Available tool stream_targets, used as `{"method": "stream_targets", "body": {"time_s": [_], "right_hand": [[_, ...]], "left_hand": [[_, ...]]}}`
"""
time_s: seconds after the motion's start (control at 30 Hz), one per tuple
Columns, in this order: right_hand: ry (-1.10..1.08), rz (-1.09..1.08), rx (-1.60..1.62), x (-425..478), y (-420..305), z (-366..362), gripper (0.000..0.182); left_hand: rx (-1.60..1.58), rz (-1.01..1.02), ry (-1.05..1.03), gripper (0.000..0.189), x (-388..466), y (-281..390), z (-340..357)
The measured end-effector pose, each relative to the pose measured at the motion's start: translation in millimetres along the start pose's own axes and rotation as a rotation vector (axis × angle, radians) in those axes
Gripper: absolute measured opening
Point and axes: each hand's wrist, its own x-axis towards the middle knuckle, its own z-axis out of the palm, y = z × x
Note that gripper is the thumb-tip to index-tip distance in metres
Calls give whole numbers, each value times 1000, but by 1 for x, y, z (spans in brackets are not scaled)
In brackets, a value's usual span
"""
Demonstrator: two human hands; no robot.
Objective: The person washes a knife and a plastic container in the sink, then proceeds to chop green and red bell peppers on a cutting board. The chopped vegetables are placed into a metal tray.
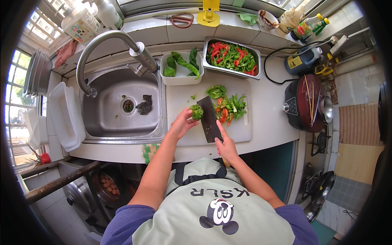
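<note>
My left hand point(183, 122) holds a piece of green pepper point(196, 112) by its fingers, over the left part of a white cutting board point(235, 134). In my right hand point(226, 144) is a cleaver point(210, 119) with a wide dark blade, which lies right beside the pepper piece. Cut green and red pepper point(231, 107) is heaped on the board to the right of the blade, with a green pepper piece point(216, 91) behind it. Behind the board stand a white plastic container point(181, 81) of whole green peppers and a steel pan point(231, 70) full of sliced green and red peppers.
A steel sink point(122, 134) with a curved faucet point(107, 33) is at the left. A sponge point(150, 152) lies near the counter's front edge. To the right stands a rice cooker point(301, 104) with chopsticks on its lid. Scissors point(180, 20) lie on the back ledge.
</note>
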Motion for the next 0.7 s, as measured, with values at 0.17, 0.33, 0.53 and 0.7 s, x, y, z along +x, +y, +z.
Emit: {"method": "stream_targets", "body": {"time_s": [0.17, 0.33, 0.53, 0.7], "right_hand": [[-9, 7, -8, 1, -2, 1, 65], [7, 0, -10, 1, -2, -1, 65], [19, 8, -29, 1, 2, -3, 65], [44, 11, -5, 1, -5, -3, 65]], "left_hand": [[234, 128, 39, 25, 2, -4, 4], [292, 160, 48, 20, 4, -3, -1], [182, 180, 97, 18, 11, -8, -5], [459, 272, 298, 16, 26, -24, -19]]}}
